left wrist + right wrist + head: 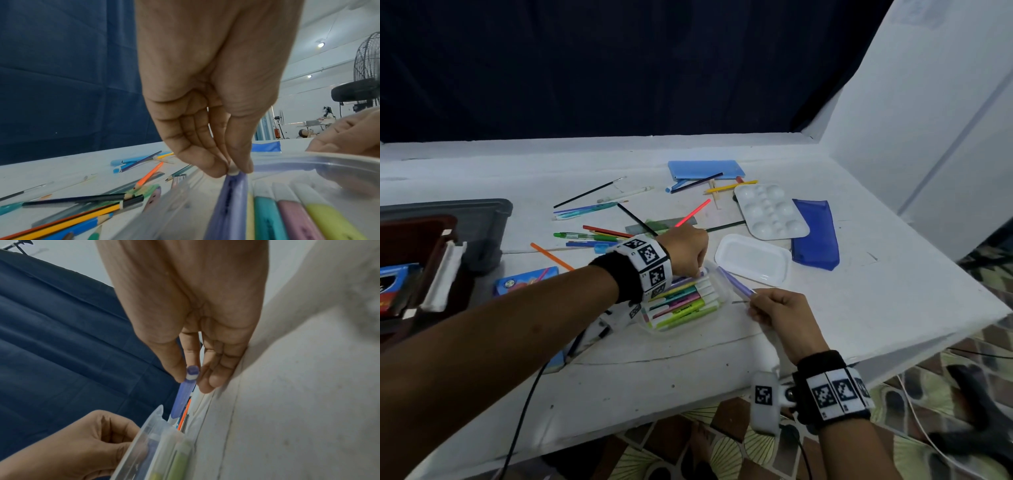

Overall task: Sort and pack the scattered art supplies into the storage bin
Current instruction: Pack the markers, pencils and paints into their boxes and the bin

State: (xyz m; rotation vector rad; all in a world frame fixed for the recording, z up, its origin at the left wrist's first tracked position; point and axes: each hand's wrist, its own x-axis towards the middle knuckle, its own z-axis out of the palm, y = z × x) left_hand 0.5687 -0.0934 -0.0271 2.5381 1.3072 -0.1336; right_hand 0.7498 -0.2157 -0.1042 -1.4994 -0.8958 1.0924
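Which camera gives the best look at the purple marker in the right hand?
The head view: the purple marker shows full length, pinched by the right hand beside the clear marker case. The right wrist view shows it foreshortened, end-on. The left wrist view does not clearly show it.

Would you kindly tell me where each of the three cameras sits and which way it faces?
Head: worn on the head, looking forward and down at the white table; both forearms, left hand and right hand show.
Left wrist: looks along the left hand down at a purple marker it pinches in the clear case.
Right wrist: looks along the right hand at a second purple marker it pinches; the left hand shows below.
Shared: all three see the clear case; each wrist view catches the other hand.
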